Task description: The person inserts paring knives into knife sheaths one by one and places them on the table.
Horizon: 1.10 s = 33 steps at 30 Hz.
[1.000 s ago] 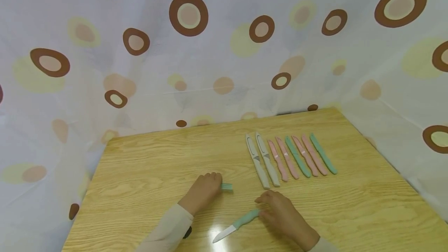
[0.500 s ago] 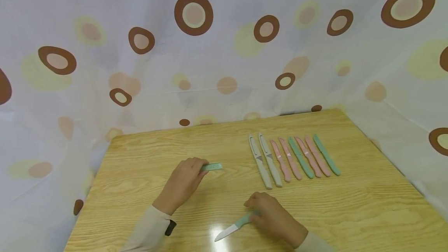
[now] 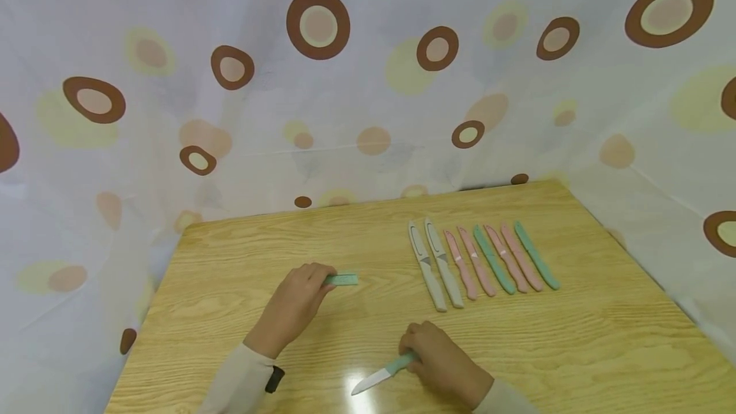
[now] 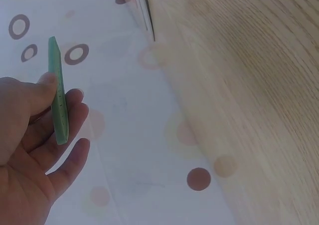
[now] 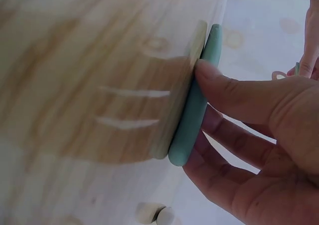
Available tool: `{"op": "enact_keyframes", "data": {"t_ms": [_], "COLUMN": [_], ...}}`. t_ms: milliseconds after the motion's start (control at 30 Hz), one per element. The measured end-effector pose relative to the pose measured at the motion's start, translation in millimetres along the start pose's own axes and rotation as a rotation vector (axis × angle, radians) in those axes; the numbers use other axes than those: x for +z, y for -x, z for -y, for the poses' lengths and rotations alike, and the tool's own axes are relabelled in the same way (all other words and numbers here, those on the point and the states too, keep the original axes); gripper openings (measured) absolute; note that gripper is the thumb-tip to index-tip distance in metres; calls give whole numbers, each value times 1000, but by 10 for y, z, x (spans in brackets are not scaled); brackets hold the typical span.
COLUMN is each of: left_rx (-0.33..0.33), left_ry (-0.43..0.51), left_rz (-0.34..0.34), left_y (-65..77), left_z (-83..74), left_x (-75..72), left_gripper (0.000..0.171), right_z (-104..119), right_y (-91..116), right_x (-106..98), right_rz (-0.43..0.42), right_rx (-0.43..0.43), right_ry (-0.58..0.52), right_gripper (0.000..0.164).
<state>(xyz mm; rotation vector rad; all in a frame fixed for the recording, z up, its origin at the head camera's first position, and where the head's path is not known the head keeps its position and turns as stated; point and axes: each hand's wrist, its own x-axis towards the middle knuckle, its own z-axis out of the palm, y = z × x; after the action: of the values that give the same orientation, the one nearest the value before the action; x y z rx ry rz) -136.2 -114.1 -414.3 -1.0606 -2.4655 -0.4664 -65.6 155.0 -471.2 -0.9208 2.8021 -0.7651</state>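
Observation:
A green knife sheath point(image 3: 343, 280), flat and straight, sticks out to the right from the fingers of my left hand point(image 3: 292, 308), near the middle of the table. In the left wrist view, thumb and fingertips pinch this sheath point(image 4: 59, 98), small marks along its face. Nearer the front, my right hand point(image 3: 439, 358) grips a paring knife by its green handle point(image 3: 401, 363); its white blade point(image 3: 370, 381) points left and toward me. Seen from the right wrist, thumb and fingers pinch the handle point(image 5: 192, 112) close over the wood; its reflection runs alongside.
Right of centre, a row of knives lies side by side on the wooden table point(image 3: 609, 324): two off-white knives point(image 3: 428, 270), several pink ones point(image 3: 463, 270) and two green ones point(image 3: 537, 254). A dotted curtain point(image 3: 368, 82) hangs behind the table and at its sides.
My left hand has moved left and away from me with the sheath. My right hand has shifted slightly left and its fingers now close round the knife handle. The row of knives stays put.

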Motion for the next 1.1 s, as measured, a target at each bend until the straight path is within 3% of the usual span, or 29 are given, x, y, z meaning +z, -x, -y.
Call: {"op": "enact_keyframes", "data": {"t_ms": [200,500,700,800,967,1100], "left_rx": [3,-22,-12,-5,-9,-17], "left_ry": [-1,-11,-6,-6,6,33], "left_rz": [10,4,-9,-12,-5,-19], "left_y": [12,-8,-29,-39,-50,-66], "left_z": [-5,14,26,34,40,51], "left_x": [-9,15,19,22,-8,-69], "left_gripper": [22,21,21,21,21,20], "right_z": [17,81,79,60,37,64], "right_y": [-11,-36,-51,-63,-78,-89], "right_x": [5,-30,-40,-50,-182,-409], "right_rz": [35,17,17,14,-87,-269], "right_rx": [19,-44,-39,-32,-20,4], "right_ry": [36,165,185,141,45,54], "right_gripper": [8,10,11,8,5,14]}}
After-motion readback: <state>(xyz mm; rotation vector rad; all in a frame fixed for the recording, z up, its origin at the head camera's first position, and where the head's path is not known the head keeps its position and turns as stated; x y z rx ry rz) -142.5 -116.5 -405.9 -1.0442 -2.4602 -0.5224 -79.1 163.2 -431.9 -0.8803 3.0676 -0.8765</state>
